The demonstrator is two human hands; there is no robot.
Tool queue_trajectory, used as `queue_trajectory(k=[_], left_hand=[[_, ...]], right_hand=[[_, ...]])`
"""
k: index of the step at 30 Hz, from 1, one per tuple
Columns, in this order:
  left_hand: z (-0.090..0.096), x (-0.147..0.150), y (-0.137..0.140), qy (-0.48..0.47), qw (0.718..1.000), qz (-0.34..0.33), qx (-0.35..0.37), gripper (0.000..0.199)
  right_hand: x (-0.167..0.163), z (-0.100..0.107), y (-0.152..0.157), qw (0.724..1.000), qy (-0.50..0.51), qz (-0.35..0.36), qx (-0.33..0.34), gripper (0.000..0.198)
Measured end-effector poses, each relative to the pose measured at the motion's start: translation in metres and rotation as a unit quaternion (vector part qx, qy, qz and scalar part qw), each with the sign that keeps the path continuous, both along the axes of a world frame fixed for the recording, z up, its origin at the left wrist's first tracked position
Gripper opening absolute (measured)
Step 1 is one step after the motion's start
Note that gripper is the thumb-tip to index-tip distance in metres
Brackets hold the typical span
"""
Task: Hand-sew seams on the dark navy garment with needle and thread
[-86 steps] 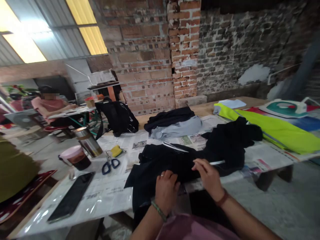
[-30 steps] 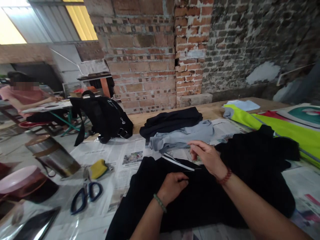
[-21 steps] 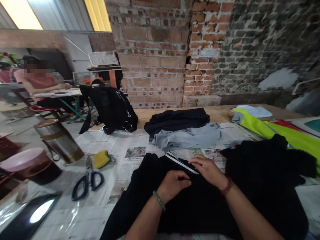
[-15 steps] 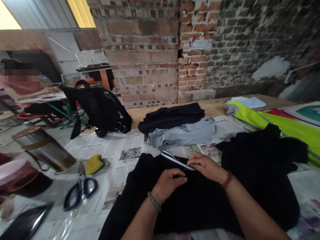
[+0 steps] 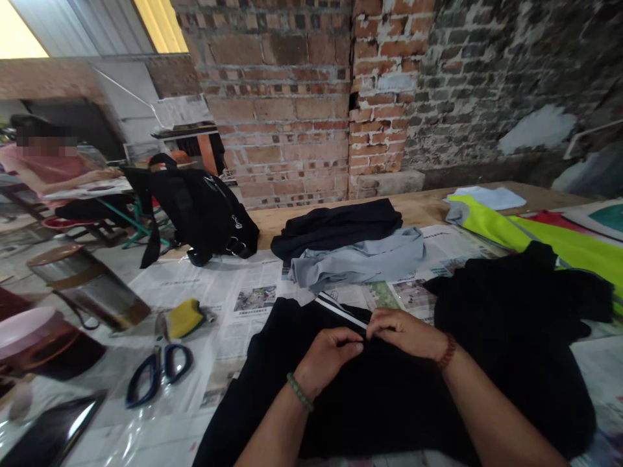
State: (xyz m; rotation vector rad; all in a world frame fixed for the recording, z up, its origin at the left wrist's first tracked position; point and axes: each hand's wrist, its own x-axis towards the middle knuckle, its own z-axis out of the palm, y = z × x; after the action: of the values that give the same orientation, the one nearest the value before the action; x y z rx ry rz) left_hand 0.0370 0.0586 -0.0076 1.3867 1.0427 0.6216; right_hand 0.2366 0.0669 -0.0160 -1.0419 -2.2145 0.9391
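A black garment [image 5: 379, 402] lies spread on newspaper in front of me, with a white-striped band [image 5: 341, 310] along its upper edge. My left hand [image 5: 327, 357], with a green bead bracelet, rests over the garment, thumb and fingers closed together on the black cloth. Just to its right, my right hand [image 5: 403, 332], wearing a reddish bracelet, pinches the cloth at the lower end of the striped band. The fingertips of both hands are close together. Whatever small thing may be between them is hidden.
To the left are scissors [image 5: 158, 366], a yellow sponge-like piece [image 5: 185, 318], a metal flask [image 5: 90, 285], a jar [image 5: 48, 344] and a phone [image 5: 53, 431]. Behind stand a black backpack [image 5: 199, 214] and folded grey cloth [image 5: 360, 256]. Black clothing [image 5: 506, 337] and a yellow vest [image 5: 564, 253] lie right.
My right hand has shifted slightly left and down along the striped band, bringing its fingertips nearer the left hand's. The left hand stays nearly in place.
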Motion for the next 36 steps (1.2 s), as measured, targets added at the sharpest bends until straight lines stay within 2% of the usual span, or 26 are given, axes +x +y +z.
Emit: queue_trajectory(k=[12, 23, 27, 33, 36], left_hand=[[-0.001, 0.006, -0.005, -0.001, 0.999, -0.009, 0.038, 0.014], [-0.011, 0.01, -0.008, 0.014, 0.993, 0.017, 0.114, 0.014], [-0.009, 0.01, -0.008, 0.009, 0.994, 0.017, 0.108, 0.014], [-0.004, 0.008, -0.006, -0.004, 0.998, 0.0, 0.058, 0.016], [-0.002, 0.007, -0.007, -0.001, 0.997, -0.01, 0.07, 0.014]], right_hand=[[-0.002, 0.002, 0.002, 0.993, 0.033, 0.018, -0.113, 0.02], [-0.004, -0.006, 0.002, 0.989, 0.041, 0.012, -0.144, 0.028], [-0.001, -0.007, 0.002, 0.986, 0.061, 0.013, -0.158, 0.023], [0.004, -0.003, 0.0, 0.984, 0.046, -0.009, -0.171, 0.013], [0.004, -0.003, 0.001, 0.983, 0.075, -0.006, -0.168, 0.012]])
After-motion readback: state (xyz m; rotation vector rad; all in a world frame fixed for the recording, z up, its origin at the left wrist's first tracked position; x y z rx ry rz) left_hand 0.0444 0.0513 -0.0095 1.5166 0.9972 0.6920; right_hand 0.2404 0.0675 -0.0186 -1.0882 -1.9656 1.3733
